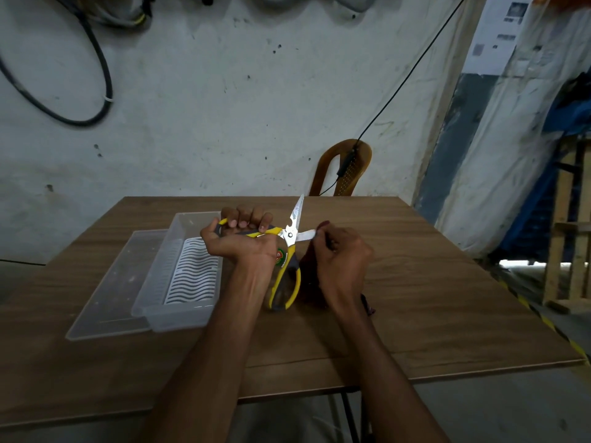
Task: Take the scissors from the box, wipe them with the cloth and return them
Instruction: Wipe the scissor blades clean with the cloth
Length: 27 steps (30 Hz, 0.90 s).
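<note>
Yellow-and-grey scissors (289, 251) are held spread wide open above the wooden table (447, 298). My left hand (243, 241) is closed around one handle, while the other handle hangs down toward the table. One blade points up and away. My right hand (342, 257) pinches the second blade through a dark red cloth (308, 282), which hangs below my fingers and is mostly hidden by them. The clear plastic box (188, 270) with a white wavy-patterned liner sits to the left of my left hand.
The box's clear lid (115, 289) lies flat beside the box on its left. A brown plastic chair (345, 167) stands behind the table's far edge against the wall, with a black cable running over it. Wooden framing stands at the far right.
</note>
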Each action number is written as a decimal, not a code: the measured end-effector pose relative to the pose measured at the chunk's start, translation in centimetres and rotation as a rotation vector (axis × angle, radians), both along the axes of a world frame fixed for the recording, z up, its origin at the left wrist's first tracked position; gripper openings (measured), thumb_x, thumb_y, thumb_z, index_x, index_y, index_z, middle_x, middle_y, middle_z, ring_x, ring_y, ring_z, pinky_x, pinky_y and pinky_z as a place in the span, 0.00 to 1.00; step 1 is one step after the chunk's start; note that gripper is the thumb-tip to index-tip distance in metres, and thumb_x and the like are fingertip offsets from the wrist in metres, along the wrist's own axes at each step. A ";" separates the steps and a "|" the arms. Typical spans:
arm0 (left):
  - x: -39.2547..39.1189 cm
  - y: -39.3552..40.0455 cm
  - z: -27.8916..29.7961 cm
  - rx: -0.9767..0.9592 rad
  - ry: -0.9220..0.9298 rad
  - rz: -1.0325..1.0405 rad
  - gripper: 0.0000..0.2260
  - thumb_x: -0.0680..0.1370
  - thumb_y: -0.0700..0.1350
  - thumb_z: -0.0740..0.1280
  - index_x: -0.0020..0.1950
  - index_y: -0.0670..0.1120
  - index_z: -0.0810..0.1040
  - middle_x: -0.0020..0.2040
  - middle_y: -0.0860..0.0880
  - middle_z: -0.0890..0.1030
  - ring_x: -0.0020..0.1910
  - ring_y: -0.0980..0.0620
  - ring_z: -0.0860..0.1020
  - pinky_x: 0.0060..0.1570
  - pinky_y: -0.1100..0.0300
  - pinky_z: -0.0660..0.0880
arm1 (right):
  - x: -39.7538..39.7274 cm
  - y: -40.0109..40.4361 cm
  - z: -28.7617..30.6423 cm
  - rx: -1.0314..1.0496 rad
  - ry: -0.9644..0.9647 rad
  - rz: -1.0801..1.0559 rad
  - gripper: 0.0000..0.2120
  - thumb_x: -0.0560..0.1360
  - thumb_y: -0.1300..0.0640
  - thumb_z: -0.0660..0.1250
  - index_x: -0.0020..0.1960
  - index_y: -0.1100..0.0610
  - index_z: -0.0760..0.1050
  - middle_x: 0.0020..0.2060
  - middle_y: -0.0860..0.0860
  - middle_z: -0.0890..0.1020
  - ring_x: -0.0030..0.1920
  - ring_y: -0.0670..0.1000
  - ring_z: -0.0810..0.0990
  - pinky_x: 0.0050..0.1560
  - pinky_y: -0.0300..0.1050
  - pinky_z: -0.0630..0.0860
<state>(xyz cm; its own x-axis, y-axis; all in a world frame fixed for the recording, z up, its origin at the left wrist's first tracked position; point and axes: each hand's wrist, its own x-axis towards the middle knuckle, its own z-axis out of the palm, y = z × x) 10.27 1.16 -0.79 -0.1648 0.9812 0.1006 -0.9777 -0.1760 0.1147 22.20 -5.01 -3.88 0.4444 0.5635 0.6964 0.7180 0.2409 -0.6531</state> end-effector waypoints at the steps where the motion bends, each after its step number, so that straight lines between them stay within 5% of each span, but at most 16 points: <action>1: 0.2 -0.1 0.1 -0.001 0.007 0.002 0.11 0.68 0.52 0.57 0.31 0.47 0.60 0.29 0.50 0.57 0.31 0.51 0.51 0.30 0.60 0.51 | 0.4 0.1 0.0 0.002 0.035 -0.047 0.05 0.76 0.62 0.70 0.45 0.59 0.84 0.37 0.52 0.83 0.36 0.46 0.77 0.39 0.44 0.77; 8: -0.2 0.2 0.1 0.005 -0.018 0.004 0.11 0.68 0.52 0.56 0.31 0.47 0.59 0.28 0.50 0.57 0.31 0.52 0.51 0.31 0.60 0.50 | -1.6 -0.5 -0.3 0.019 -0.076 0.117 0.05 0.76 0.61 0.70 0.44 0.59 0.84 0.37 0.52 0.83 0.37 0.48 0.77 0.39 0.42 0.73; 12: 0.4 -0.1 0.2 -0.001 -0.031 0.011 0.11 0.68 0.52 0.56 0.29 0.47 0.60 0.27 0.51 0.58 0.30 0.52 0.52 0.29 0.62 0.51 | -0.6 -0.2 -0.1 0.077 0.099 -0.008 0.05 0.76 0.63 0.70 0.42 0.58 0.84 0.35 0.51 0.83 0.35 0.47 0.78 0.37 0.46 0.78; 17: -0.6 0.2 0.1 -0.002 -0.032 0.022 0.12 0.69 0.52 0.55 0.28 0.47 0.62 0.28 0.51 0.58 0.29 0.52 0.52 0.31 0.60 0.50 | -2.6 -0.6 -0.6 0.016 -0.040 0.146 0.06 0.77 0.60 0.69 0.43 0.57 0.84 0.35 0.50 0.83 0.36 0.46 0.78 0.39 0.41 0.72; 21: 0.0 0.0 0.2 -0.027 -0.042 0.019 0.14 0.72 0.52 0.53 0.29 0.47 0.61 0.28 0.51 0.58 0.28 0.52 0.53 0.29 0.62 0.53 | -0.2 -0.1 -0.3 0.039 0.138 0.005 0.06 0.77 0.61 0.69 0.46 0.57 0.85 0.38 0.51 0.85 0.37 0.45 0.80 0.41 0.44 0.80; 27: -0.4 0.0 0.1 -0.015 -0.039 0.019 0.12 0.68 0.52 0.56 0.28 0.47 0.62 0.27 0.51 0.58 0.28 0.52 0.53 0.30 0.61 0.51 | -2.1 -0.6 -0.5 0.017 0.009 0.132 0.08 0.78 0.60 0.68 0.41 0.57 0.83 0.34 0.51 0.82 0.35 0.47 0.77 0.37 0.41 0.72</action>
<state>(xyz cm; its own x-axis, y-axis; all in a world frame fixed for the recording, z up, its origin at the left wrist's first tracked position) 9.88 1.19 -0.64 -0.1865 0.9793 0.0791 -0.9780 -0.1927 0.0794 20.13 -5.62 -4.37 0.3735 0.6059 0.7024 0.6731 0.3441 -0.6547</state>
